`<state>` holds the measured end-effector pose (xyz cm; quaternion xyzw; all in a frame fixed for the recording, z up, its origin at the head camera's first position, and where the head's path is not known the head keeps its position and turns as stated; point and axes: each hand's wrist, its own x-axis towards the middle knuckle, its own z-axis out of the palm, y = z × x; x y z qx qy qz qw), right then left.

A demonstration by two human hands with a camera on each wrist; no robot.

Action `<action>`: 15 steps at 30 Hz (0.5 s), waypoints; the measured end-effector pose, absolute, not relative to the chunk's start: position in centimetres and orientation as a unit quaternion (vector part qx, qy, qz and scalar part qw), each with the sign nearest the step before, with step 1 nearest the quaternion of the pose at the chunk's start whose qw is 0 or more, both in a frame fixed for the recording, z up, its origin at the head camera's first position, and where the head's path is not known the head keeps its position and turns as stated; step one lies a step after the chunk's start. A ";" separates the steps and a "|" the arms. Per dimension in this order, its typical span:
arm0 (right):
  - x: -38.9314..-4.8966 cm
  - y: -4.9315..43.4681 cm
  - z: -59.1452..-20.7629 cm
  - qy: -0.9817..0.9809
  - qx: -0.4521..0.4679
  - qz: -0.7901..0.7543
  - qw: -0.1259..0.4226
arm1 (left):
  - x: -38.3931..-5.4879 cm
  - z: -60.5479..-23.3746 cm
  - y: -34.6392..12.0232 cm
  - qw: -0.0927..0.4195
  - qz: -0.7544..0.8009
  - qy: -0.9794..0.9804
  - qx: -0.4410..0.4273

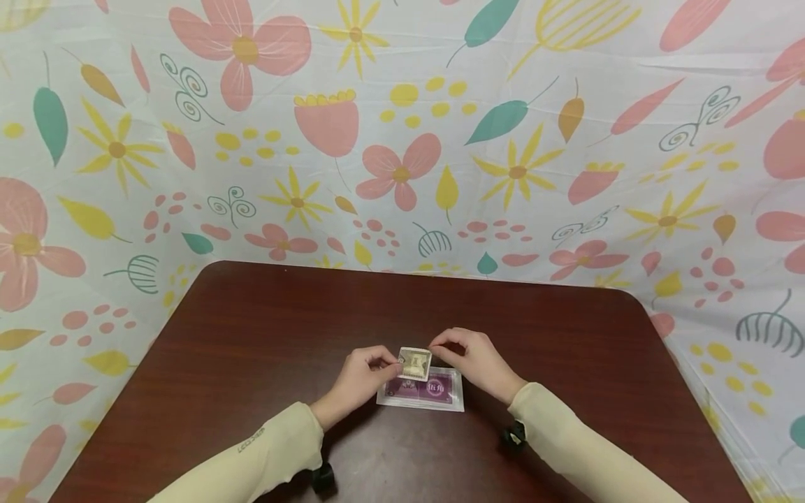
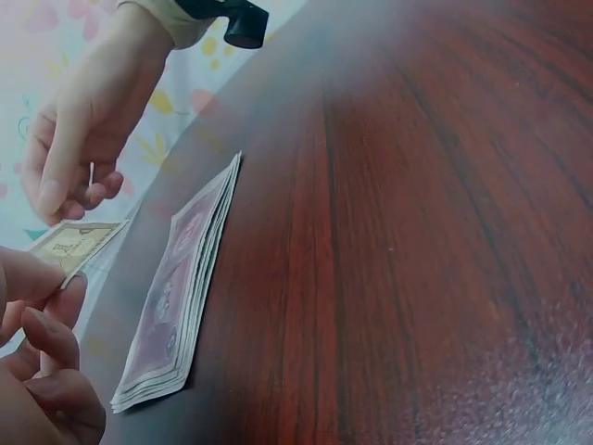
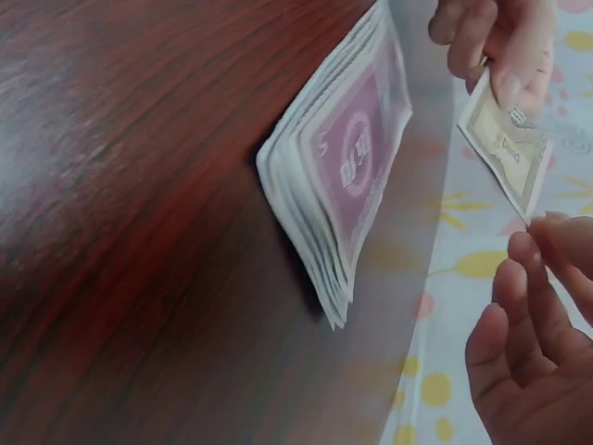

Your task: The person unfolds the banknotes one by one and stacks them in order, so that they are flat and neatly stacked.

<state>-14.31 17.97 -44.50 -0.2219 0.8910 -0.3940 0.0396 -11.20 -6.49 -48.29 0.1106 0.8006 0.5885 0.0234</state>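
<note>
A small tan banknote is held up over a stack of purple banknotes, overlapping its far edge in the head view. My left hand pinches the note's left edge between thumb and fingers. At the opposite corner, the thumb and index finger of my right hand pinch the note, which the right wrist view shows at the tip of the tan banknote. The purple stack has many layered pale edges and lies flat on the table, below both hands.
The dark red-brown wooden table has rounded far corners. Behind it hangs a white cloth printed with flowers and leaves. Black wrist-camera mounts hang under both pale sleeves, close to the tabletop.
</note>
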 end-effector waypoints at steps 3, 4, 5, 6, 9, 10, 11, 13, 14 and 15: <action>-14.1 18.0 -44.4 0.891 -0.228 -0.391 0.024 | -11.2 -48.3 -6.4 0.030 0.597 0.796 0.092; -14.1 18.0 -44.4 0.890 -0.230 -0.393 0.021 | -11.2 -48.3 -6.4 0.033 0.597 0.797 0.086; -14.1 17.9 -44.3 0.889 -0.232 -0.394 0.019 | -11.2 -48.4 -6.3 0.035 0.599 0.796 0.081; -14.1 17.9 -44.3 0.888 -0.233 -0.397 0.020 | -11.2 -48.4 -6.3 0.034 0.598 0.797 0.077; -14.0 17.7 -44.3 0.884 -0.232 -0.404 0.024 | -11.2 -48.5 -6.2 0.028 0.600 0.797 0.066; -14.0 17.7 -44.3 0.883 -0.230 -0.408 0.027 | -11.1 -48.4 -6.1 0.027 0.599 0.798 0.061; -13.9 17.6 -44.3 0.882 -0.227 -0.411 0.031 | -11.1 -48.4 -6.1 0.025 0.600 0.797 0.059; -13.8 17.5 -44.4 0.880 -0.223 -0.417 0.037 | -11.1 -48.4 -6.0 0.023 0.603 0.795 0.053; -13.8 17.4 -44.4 0.879 -0.222 -0.420 0.038 | -11.0 -48.4 -6.0 0.023 0.607 0.793 0.049; -13.7 17.4 -44.5 0.878 -0.222 -0.422 0.037 | -11.0 -48.4 -5.9 0.025 0.610 0.790 0.046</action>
